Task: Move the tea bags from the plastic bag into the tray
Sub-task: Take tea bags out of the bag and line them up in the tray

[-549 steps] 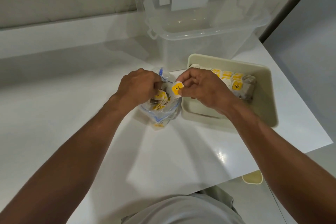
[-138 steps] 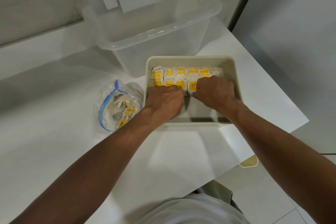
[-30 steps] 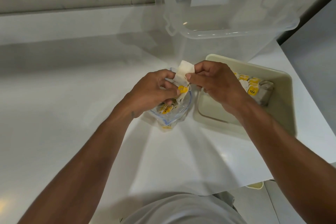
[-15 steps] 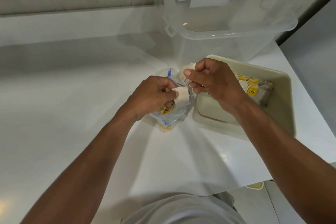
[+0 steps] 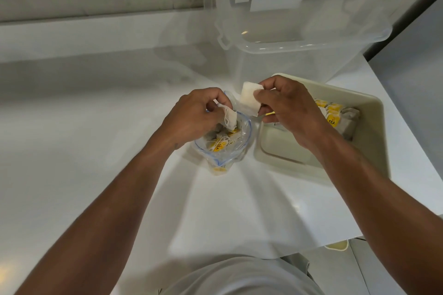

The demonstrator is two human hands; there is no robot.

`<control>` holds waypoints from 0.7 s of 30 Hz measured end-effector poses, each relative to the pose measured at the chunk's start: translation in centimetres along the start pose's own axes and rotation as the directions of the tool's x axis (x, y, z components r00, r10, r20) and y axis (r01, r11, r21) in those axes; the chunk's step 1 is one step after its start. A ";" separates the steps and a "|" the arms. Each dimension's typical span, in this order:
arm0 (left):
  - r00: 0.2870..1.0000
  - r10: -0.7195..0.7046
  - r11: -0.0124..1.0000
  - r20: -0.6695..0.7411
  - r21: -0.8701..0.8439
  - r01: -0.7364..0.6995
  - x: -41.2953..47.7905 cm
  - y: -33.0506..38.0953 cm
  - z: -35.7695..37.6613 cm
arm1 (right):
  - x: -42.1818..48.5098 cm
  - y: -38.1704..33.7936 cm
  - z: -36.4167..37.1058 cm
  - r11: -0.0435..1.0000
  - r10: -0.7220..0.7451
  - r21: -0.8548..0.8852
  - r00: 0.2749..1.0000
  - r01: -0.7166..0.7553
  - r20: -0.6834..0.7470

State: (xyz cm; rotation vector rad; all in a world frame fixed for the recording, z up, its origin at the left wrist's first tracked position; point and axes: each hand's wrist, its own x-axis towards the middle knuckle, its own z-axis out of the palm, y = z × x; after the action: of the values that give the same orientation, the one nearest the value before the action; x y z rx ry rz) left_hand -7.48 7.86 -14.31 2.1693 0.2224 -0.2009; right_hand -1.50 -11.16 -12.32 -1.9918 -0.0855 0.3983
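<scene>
tea bag: right hand pinches it, now raised above plastic bag
left hand: pinches second tea bag at bag mouth
tray: near half free

R hand pinching tea bag, L hand pinching 2nd tea bag

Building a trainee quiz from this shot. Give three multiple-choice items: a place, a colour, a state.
1. The plastic bag lies: A) in the tray; B) left of it; C) behind it.
2. The tray's tea-bag tags are: A) red; B) green; C) yellow.
3. The right hand: A) pinches a tea bag; B) lies flat; C) grips the tray.
B: it stands on the counter beside the tray. C: yellow squares show. A: it holds the white tea bag by its edge.
</scene>
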 end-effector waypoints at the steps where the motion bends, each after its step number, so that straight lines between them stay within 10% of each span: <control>1: 1.000 -0.005 1.000 0.002 -0.008 0.005 0.0 0.1 -0.1 | 0.0 0.1 -0.1 1.000 -0.003 0.006 1.000 0.003 0.003; 21: 0.998 0.058 0.998 -0.025 0.032 -0.057 -0.1 0.9 -1.5 | -1.7 0.4 -1.0 0.999 -0.034 0.012 0.999 0.034 0.022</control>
State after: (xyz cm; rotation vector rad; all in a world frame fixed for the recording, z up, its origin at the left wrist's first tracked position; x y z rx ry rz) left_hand -7.31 8.63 -12.71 2.2077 0.1725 -0.1440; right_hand -2.84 -12.57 -11.85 -1.9719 -0.1309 0.3981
